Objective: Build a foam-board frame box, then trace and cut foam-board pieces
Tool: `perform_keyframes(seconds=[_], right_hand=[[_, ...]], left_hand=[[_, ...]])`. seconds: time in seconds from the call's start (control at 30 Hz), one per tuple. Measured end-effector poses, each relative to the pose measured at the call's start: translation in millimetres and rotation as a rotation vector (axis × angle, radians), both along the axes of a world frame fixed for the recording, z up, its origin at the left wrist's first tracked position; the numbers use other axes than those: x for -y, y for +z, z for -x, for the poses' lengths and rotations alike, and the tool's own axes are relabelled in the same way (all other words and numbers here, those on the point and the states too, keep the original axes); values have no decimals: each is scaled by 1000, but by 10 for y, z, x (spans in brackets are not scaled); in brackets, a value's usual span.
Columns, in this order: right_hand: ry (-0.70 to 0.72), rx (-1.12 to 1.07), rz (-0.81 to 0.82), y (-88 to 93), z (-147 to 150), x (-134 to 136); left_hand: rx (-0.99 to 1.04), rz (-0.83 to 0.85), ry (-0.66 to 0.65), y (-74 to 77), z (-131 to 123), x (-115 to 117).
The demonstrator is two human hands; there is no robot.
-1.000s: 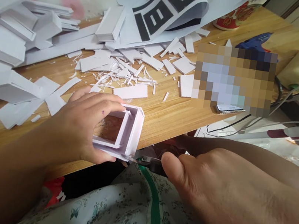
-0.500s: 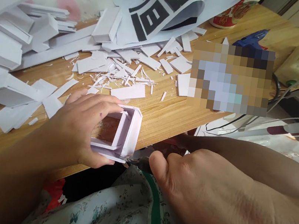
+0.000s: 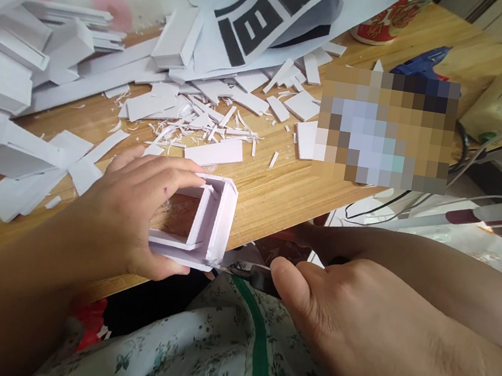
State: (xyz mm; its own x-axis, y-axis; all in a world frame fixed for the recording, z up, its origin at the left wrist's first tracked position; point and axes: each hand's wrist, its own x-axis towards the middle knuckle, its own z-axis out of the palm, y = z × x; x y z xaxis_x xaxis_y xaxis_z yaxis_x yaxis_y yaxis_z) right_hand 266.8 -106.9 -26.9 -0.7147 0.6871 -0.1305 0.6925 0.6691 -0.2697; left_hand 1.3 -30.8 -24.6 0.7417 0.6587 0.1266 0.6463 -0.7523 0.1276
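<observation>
At the table's near edge my left hand [image 3: 138,215] is wrapped round a white foam-board frame [image 3: 223,221], thumb on the near side and fingers over the far side. The frame is open in the middle, with a smaller inner frame inside it. My right hand [image 3: 336,314] is closed round the dark handle of a craft knife [image 3: 261,277]. The knife's thin metal blade points left and meets the frame's near right corner. Most of the handle is hidden in my fist.
White offcuts and slivers [image 3: 204,119] lie behind the frame on the wooden table [image 3: 267,203]. White board boxes [image 3: 6,148] crowd the left. A printed paper sheet [image 3: 266,21], a red-and-white tub [image 3: 379,25] and a blue glue gun [image 3: 420,62] are farther back. One patch is pixelated.
My right hand and the knife have drawn a little to the right, so more of the handle and blade shows. My left hand keeps its hold on the frame.
</observation>
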Motion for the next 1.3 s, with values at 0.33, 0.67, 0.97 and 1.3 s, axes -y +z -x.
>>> perform_keyframes(seconds=[0.33, 0.67, 0.97, 1.3], right_hand=[[-107, 18, 7, -63, -264, 188], [-351, 284, -176, -53, -232, -649], [-70, -192, -283, -127, 89, -550], [192, -756, 6, -471, 393, -380]], left_hand=[[-22, 60, 33, 1, 23, -10], [86, -257, 80, 25, 28, 456], [293, -326, 331, -340, -165, 830], [308, -314, 367, -338, -272, 932]])
